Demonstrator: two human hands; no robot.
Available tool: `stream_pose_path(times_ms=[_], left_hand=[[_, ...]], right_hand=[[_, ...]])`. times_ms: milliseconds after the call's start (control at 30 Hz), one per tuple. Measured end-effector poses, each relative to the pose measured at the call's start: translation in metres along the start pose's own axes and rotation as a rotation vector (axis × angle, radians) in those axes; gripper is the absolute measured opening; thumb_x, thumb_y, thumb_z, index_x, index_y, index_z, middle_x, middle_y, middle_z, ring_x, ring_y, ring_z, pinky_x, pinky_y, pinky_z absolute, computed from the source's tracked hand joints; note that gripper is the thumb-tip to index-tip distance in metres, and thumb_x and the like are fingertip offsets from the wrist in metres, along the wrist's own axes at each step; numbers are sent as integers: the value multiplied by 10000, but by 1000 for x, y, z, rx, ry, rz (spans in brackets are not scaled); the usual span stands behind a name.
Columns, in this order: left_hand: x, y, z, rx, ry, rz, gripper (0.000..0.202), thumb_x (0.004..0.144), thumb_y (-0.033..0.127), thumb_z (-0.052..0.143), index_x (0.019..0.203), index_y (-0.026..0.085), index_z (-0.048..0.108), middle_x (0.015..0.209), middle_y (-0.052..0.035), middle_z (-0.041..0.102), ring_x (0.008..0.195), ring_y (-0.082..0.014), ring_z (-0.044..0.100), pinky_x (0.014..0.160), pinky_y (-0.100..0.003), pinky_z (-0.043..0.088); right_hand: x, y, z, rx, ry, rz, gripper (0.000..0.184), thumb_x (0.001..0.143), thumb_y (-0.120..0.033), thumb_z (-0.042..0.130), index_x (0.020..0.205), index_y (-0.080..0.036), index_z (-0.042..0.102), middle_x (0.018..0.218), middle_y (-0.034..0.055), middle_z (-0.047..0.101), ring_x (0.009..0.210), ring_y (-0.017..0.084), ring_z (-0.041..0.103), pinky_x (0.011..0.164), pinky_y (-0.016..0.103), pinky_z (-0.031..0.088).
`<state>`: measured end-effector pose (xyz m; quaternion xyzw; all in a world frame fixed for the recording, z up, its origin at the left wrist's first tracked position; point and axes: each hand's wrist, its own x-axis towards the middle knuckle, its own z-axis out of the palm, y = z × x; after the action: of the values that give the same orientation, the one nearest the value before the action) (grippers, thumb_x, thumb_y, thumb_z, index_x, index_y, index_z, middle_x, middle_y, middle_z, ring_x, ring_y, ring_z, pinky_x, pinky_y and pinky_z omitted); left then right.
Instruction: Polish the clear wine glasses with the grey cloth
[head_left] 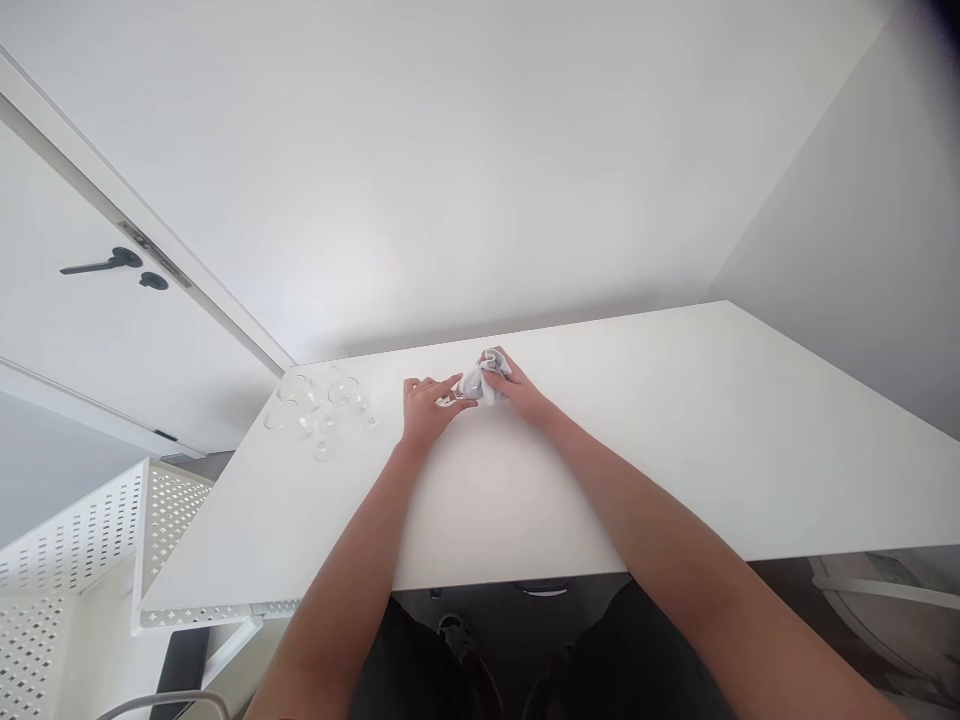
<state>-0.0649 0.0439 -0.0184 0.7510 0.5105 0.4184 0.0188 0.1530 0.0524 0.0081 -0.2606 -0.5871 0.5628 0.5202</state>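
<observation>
My right hand (516, 390) is closed on a grey cloth (486, 378) bunched around a clear glass near the far side of the white table (675, 440). My left hand (427, 405) pinches the stem or base of that glass (452, 398), just left of the cloth. Most of the glass is hidden by the cloth. Both forearms reach across the table from the near edge.
Several clear wine glasses (319, 408) lie grouped at the table's far left corner. A white perforated shelf unit (90, 540) stands left of the table. A white door with a black handle (105, 265) is behind it. Walls close the far side and the right.
</observation>
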Motion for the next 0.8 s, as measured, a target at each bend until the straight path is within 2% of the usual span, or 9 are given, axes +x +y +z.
stream_pose_path(times_ms=[100,200,300,367,433,533,600,733,800], left_hand=[[-1,4,0,-70,-31,-85,362,784,499,840,1100,331,787,725,18,728,662,-169,638,934,-430,439],[1,7,-3,-120,-39,-70,366,848,422,782,1197,323,729,858,14,745,697,-150,654,957,-413,463],[3,8,-5,-185,-21,-42,285,891,368,722,1159,282,678,958,-17,692,731,-139,628,817,-342,508],[4,7,-6,-240,-15,-97,222,898,371,707,1077,262,635,906,-15,625,689,-130,574,680,-294,491],[4,5,-6,-298,-12,-184,209,899,377,701,1014,257,575,834,4,555,644,-123,516,610,-270,456],[3,5,-7,-360,-4,-282,272,887,407,714,974,258,504,761,32,480,593,-112,438,576,-256,408],[2,6,-9,-379,5,-316,306,886,447,715,957,259,485,711,49,433,559,-107,383,553,-252,360],[4,9,-12,-401,-17,-382,352,903,532,682,880,249,473,605,71,307,522,-111,304,532,-253,277],[5,10,-12,-423,-11,-400,351,918,552,658,887,245,491,614,66,322,532,-112,311,540,-253,285]], right_hand=[[5,9,-1,30,88,-9,357,825,-513,797,1009,-271,610,970,12,614,820,171,537,751,293,470],[13,22,-5,166,261,21,417,750,-501,853,977,-276,586,934,-2,599,832,171,556,733,282,492],[17,28,-10,314,346,96,459,708,-489,879,974,-280,569,899,-10,586,817,169,569,663,265,490],[15,26,-12,346,311,129,445,727,-488,863,990,-280,570,893,-7,574,801,167,567,616,255,470],[11,21,-11,297,221,100,455,715,-450,879,995,-280,564,893,-10,556,782,158,553,604,252,455],[4,11,-8,147,89,-2,551,624,-348,944,978,-279,528,906,-25,526,752,137,518,608,249,443],[1,6,-7,80,55,-38,596,591,-330,959,977,-277,508,926,-26,515,742,131,504,611,254,445],[0,3,-6,51,24,-33,595,641,-372,933,1032,-283,493,981,-5,511,782,147,511,646,272,467],[1,6,-7,68,9,-9,605,677,-389,914,1085,-299,476,980,-3,507,790,153,509,641,269,459]])
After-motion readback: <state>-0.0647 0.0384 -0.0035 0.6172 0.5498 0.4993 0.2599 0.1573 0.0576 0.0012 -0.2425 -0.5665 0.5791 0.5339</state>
